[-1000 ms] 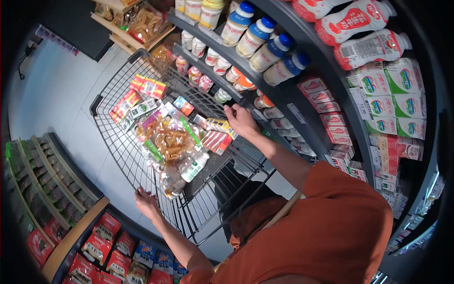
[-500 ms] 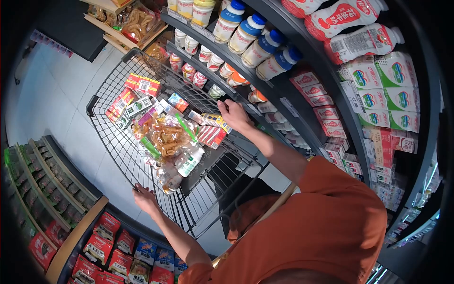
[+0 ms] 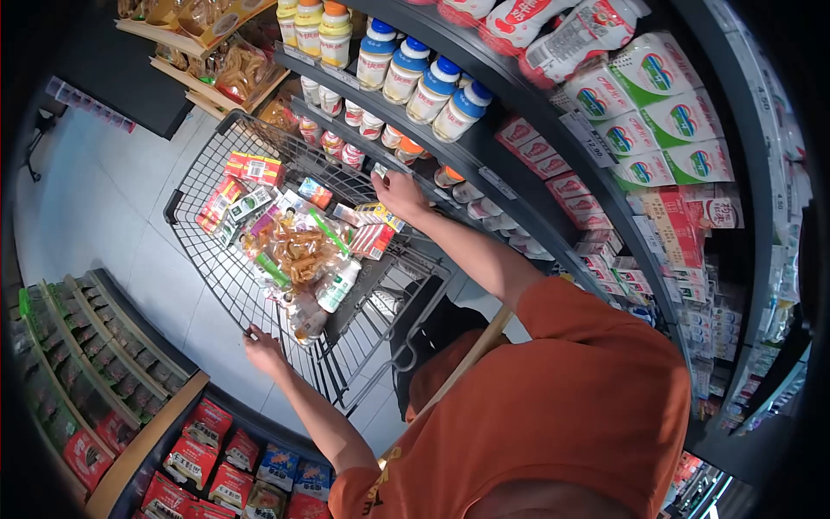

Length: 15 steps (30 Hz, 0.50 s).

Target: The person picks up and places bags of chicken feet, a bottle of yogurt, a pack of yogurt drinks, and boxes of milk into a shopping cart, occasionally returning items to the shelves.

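Note:
My left hand (image 3: pixel 264 349) is closed around the near left rim of a wire shopping cart (image 3: pixel 204 275). Across from it, my right hand (image 3: pixel 400 195) is closed on the cart's right rim, close to the shelf of bottles. Between my hands lie the groceries: a clear bag of brown twisted snacks (image 3: pixel 303 257) with green strips, a white bottle with a green label (image 3: pixel 338 286), red-and-yellow boxes (image 3: pixel 256 168), a green-and-white carton (image 3: pixel 251 202), and a red-and-white striped pack (image 3: pixel 373 240). The cart's handle end is beside my body.
Shelves to the right hold blue-capped bottles (image 3: pixel 406 66), orange-capped bottles (image 3: pixel 335 35) and green-and-white packs (image 3: pixel 657 112). Snack trays (image 3: pixel 233 69) stand ahead. At lower left are a rack (image 3: pixel 95 355) and red bags (image 3: pixel 192 457). Pale tiled floor (image 3: pixel 130 208) runs along the cart's left.
The shelves have shifted leftward in view, and more of the snack trays shows. Both hands stay on the cart's rims. The groceries lie as before.

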Each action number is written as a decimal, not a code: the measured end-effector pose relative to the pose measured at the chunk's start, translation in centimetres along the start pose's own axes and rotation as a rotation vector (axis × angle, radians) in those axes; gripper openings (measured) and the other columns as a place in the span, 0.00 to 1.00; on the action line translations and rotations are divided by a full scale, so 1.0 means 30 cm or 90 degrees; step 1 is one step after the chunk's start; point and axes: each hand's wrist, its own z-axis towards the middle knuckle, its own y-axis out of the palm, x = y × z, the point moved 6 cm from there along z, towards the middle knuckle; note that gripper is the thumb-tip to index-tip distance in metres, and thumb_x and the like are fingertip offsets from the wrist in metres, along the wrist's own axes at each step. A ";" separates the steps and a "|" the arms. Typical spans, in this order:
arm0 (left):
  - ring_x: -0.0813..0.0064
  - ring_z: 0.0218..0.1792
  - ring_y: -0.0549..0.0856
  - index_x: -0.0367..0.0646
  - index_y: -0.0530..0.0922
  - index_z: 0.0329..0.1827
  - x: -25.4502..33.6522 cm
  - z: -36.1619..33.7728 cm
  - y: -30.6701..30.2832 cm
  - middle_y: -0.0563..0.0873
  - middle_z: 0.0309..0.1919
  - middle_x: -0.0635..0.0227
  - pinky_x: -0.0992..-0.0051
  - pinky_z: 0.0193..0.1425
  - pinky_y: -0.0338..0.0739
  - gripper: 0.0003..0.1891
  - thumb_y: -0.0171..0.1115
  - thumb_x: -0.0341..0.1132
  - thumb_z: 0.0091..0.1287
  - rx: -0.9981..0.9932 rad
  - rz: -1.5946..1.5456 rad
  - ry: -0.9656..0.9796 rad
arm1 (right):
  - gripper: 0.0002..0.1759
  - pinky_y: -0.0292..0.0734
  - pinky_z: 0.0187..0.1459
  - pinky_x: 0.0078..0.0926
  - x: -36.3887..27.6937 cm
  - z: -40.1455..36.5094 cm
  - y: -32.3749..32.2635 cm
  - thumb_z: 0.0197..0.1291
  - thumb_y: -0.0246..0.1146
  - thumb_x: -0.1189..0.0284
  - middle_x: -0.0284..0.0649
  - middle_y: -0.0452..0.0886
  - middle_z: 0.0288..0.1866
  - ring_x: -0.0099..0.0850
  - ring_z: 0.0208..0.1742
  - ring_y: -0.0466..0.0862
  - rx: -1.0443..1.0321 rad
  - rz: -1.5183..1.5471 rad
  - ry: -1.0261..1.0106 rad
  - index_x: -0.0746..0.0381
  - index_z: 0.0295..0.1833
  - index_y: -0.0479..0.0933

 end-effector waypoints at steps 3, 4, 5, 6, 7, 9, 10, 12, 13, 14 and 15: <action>0.64 0.23 0.87 0.42 0.83 0.50 0.004 0.009 -0.001 0.87 0.24 0.58 0.63 0.27 0.80 0.16 0.57 0.46 0.75 0.003 0.023 0.010 | 0.25 0.80 0.47 0.49 0.029 0.000 0.009 0.68 0.57 0.53 0.58 0.85 0.38 0.57 0.45 0.85 0.023 0.027 -0.040 0.66 0.37 0.82; 0.58 0.28 0.88 0.44 0.83 0.49 -0.048 0.046 0.019 0.88 0.28 0.54 0.59 0.35 0.80 0.15 0.59 0.46 0.73 0.001 0.054 0.040 | 0.23 0.81 0.46 0.49 0.037 0.006 0.015 0.68 0.59 0.55 0.58 0.85 0.37 0.57 0.45 0.85 0.033 0.043 -0.055 0.66 0.37 0.82; 0.57 0.29 0.88 0.45 0.84 0.49 -0.030 0.050 0.015 0.89 0.29 0.54 0.59 0.37 0.80 0.15 0.60 0.47 0.73 0.003 0.060 0.052 | 0.21 0.80 0.45 0.49 0.032 0.011 0.012 0.66 0.60 0.57 0.58 0.85 0.37 0.56 0.44 0.85 0.060 0.046 -0.095 0.66 0.37 0.82; 0.56 0.31 0.88 0.45 0.84 0.48 -0.018 0.048 0.017 0.89 0.31 0.53 0.58 0.38 0.80 0.15 0.60 0.47 0.72 0.005 0.068 0.060 | 0.19 0.80 0.45 0.49 0.040 0.008 0.009 0.65 0.62 0.59 0.58 0.85 0.36 0.56 0.44 0.85 0.083 0.047 -0.133 0.66 0.36 0.82; 0.55 0.32 0.88 0.45 0.84 0.48 -0.021 0.038 0.007 0.89 0.32 0.53 0.58 0.40 0.80 0.15 0.61 0.47 0.72 0.005 0.080 0.067 | 0.17 0.80 0.44 0.49 0.048 -0.013 0.008 0.64 0.63 0.61 0.57 0.84 0.36 0.56 0.43 0.85 0.104 0.049 -0.167 0.66 0.36 0.82; 0.54 0.34 0.89 0.45 0.85 0.46 -0.104 0.101 0.052 0.89 0.33 0.53 0.58 0.42 0.80 0.15 0.63 0.47 0.71 0.014 0.083 0.093 | 0.14 0.79 0.44 0.50 0.041 -0.049 -0.057 0.62 0.64 0.65 0.57 0.84 0.36 0.56 0.41 0.84 0.174 0.091 -0.172 0.67 0.35 0.81; 0.55 0.32 0.89 0.44 0.84 0.46 -0.085 0.087 0.036 0.89 0.31 0.53 0.59 0.40 0.81 0.15 0.63 0.46 0.71 0.012 0.075 0.084 | 0.13 0.78 0.43 0.49 0.025 -0.074 -0.119 0.61 0.64 0.66 0.57 0.84 0.35 0.55 0.40 0.84 0.201 0.122 -0.180 0.68 0.34 0.81; 0.61 0.24 0.88 0.41 0.84 0.45 0.004 0.032 -0.005 0.88 0.24 0.55 0.62 0.33 0.81 0.15 0.63 0.44 0.71 -0.004 0.017 0.079 | 0.12 0.78 0.43 0.47 0.039 -0.091 -0.233 0.59 0.66 0.68 0.56 0.83 0.34 0.54 0.39 0.84 0.272 0.174 -0.164 0.68 0.35 0.80; 0.63 0.22 0.87 0.40 0.84 0.45 0.004 0.033 -0.004 0.87 0.23 0.56 0.63 0.32 0.81 0.15 0.63 0.44 0.71 0.005 0.035 0.156 | 0.12 0.77 0.44 0.46 0.062 -0.086 -0.288 0.58 0.67 0.68 0.55 0.83 0.34 0.53 0.40 0.83 0.313 0.194 -0.139 0.68 0.36 0.79; 0.64 0.20 0.87 0.40 0.83 0.45 0.019 0.028 -0.005 0.87 0.22 0.56 0.64 0.30 0.81 0.14 0.63 0.44 0.71 0.015 0.051 0.234 | 0.14 0.75 0.48 0.46 0.076 -0.092 -0.356 0.56 0.69 0.68 0.55 0.81 0.37 0.53 0.45 0.81 0.394 0.185 -0.134 0.69 0.40 0.77; 0.66 0.18 0.86 0.39 0.83 0.45 0.001 0.037 0.001 0.86 0.20 0.57 0.66 0.28 0.81 0.14 0.64 0.43 0.71 0.009 0.045 0.197 | 0.18 0.74 0.52 0.45 0.089 -0.097 -0.420 0.54 0.71 0.68 0.55 0.80 0.41 0.53 0.49 0.79 0.475 0.179 -0.129 0.69 0.44 0.75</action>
